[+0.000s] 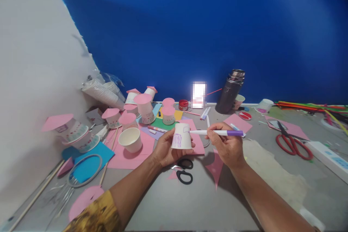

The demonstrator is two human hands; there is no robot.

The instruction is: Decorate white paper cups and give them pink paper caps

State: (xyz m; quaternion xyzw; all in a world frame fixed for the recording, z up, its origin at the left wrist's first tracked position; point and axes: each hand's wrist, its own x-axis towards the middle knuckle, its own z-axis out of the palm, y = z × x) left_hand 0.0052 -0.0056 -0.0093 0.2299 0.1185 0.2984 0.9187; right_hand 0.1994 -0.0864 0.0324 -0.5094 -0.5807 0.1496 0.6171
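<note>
My left hand [163, 149] is closed around a white paper cup [182, 137], held upside down above the table. Purple scribble and a small purple outlined rectangle mark the side of the cup. In my right hand [227, 145] is a white felt-tip pen with a purple end [225, 132]; its tip touches or nearly touches the cup beside the rectangle. Black-handled scissors [185, 177] lie just below the cup, their blades partly hidden. An upright paper cup [130, 140] stands to the left of my left hand.
Several cups with pink paper tops, such as one tall stack [144, 109], stand at the left. A dark flask [230, 92] is at the back. Red-handled scissors [294, 145] and a white power strip [330, 161] lie right. Stacked cups [102, 92] lean by the wall.
</note>
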